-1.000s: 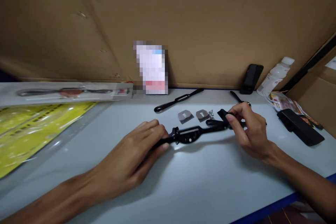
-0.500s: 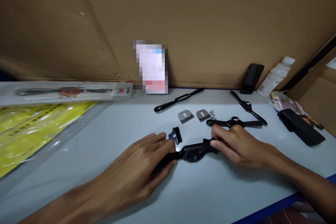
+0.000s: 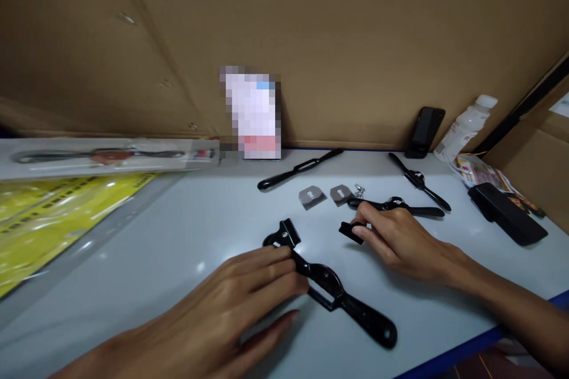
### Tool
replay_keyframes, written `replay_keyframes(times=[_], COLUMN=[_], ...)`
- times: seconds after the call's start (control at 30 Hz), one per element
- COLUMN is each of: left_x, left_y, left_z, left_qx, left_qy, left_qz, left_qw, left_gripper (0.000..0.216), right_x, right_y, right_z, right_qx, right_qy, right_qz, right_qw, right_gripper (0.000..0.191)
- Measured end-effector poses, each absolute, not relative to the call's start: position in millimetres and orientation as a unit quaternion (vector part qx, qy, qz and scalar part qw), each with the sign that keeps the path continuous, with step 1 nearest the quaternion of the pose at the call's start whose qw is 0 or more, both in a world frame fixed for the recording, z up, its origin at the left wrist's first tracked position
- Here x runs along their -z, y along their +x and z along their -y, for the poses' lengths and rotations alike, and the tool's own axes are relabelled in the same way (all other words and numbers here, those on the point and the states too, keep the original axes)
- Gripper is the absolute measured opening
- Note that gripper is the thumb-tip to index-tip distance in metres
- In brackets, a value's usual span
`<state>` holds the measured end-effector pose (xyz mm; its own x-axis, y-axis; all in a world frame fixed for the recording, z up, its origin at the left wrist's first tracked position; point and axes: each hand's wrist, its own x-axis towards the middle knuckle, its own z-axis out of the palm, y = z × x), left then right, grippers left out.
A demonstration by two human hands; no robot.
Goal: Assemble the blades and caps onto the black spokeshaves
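A black spokeshave body [image 3: 364, 314] lies slantwise on the white table, its slotted middle and right handle in plain sight. My left hand [image 3: 253, 296] lies over its other handle, fingers stretched across it and thumb apart. Just beyond those fingertips, a small black lever cap [image 3: 290, 232] sits by the handle's far end. Between the thumb and fingers of my right hand [image 3: 400, 243] is another black lever cap [image 3: 351, 232], held clear of the body. Two grey blades [image 3: 312, 196] with keyhole slots and several small screws [image 3: 359, 191] lie farther back.
More black spokeshaves [image 3: 422, 211] rest behind my right hand and at the back. Right of them are a black holder-like piece [image 3: 509, 213], a phone [image 3: 425, 130] and a bottle [image 3: 466, 127]. Packaged tool [image 3: 111, 157] and yellow plastic packs [image 3: 53, 213] lie left. Cardboard [image 3: 338, 41] walls the back.
The spokeshave body has turned and now lies slantwise toward me. My right hand has come away from it with a lever cap. My left thumb has moved off the handle.
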<state>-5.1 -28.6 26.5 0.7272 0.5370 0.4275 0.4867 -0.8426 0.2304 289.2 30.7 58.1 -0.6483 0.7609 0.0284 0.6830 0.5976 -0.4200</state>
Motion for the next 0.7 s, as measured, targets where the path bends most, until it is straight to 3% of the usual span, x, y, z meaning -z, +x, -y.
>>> replay_keyframes(times=[0.13, 0.37, 0.5, 0.7], left_x=[-26, -30, -33, -32], left_y=[-4, -5, -2, 0], left_z=[19, 18, 19, 19], left_qx=[-0.251, -0.234, -0.223, -0.223], left_qy=[0.922, 0.936, 0.940, 0.941], left_qz=[-0.292, -0.263, -0.254, -0.249], left_qw=[0.036, 0.011, 0.036, 0.058], left_gripper=[0.037, 0.026, 0.018, 0.016], right_x=[-54, -53, -50, -44], right_y=[290, 285, 286, 292], right_z=[-32, -26, -30, -42], right_qx=[-0.183, -0.234, -0.183, -0.106], right_qy=[-0.400, -0.364, -0.398, -0.436], right_qz=[0.888, 0.852, 0.851, 0.871], right_qw=[0.137, 0.296, 0.290, 0.199], right_gripper=[0.022, 0.022, 0.019, 0.013])
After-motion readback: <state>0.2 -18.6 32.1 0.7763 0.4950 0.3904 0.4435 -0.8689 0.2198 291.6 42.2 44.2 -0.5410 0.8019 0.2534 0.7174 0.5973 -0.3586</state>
